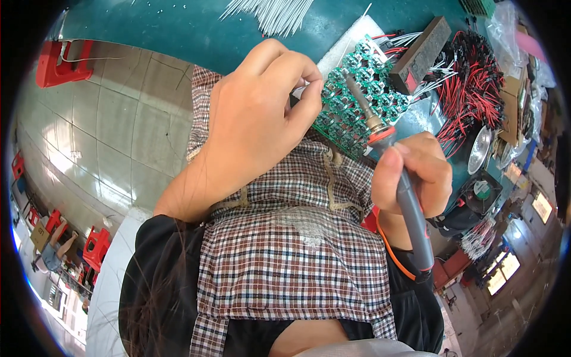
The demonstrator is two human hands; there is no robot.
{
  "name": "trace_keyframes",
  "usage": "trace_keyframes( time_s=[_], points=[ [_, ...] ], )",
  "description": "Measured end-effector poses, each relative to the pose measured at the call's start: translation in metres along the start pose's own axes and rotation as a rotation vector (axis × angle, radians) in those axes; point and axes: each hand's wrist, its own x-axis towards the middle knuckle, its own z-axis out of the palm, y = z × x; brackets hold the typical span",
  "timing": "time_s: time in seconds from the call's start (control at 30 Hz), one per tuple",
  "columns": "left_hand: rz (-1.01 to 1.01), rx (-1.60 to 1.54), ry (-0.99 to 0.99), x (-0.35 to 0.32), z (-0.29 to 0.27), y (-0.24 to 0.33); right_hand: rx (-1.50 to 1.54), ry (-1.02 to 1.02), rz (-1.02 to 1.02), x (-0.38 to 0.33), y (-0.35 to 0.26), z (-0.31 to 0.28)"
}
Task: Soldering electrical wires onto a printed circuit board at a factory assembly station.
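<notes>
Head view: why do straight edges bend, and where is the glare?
Head view: lines bow toward a black rim, as a fisheye lens makes them; same view, white glare patches the tiled floor at left; same view, the soldering iron looks fairly sharp.

Electronics workshop: soldering iron (pixel 385 137), circuit boards (pixel 340 108), red-black wires (pixel 476 86), apparently fan (pixel 480 190).
</notes>
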Motion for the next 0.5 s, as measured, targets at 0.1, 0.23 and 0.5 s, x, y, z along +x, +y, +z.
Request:
trace_keyframes(
  time_s=[0.1, 0.23, 0.5],
  points=[
    [0.026, 0.001, 0.026, -0.0058, 0.0024, -0.0002, 0.012, -0.041, -0.008, -0.0034, -0.0034, 0.0011],
    [0.038, 0.003, 0.028, -0.0044, 0.0065, -0.0069, -0.019, -0.069, 0.016, -0.0069, -0.0008, 0.0057],
    [0.042, 0.047, 0.027, -0.0069, 0.0062, -0.0055, -0.018, -0.071, 0.018, -0.0076, -0.0055, 0.0069]
  ],
)
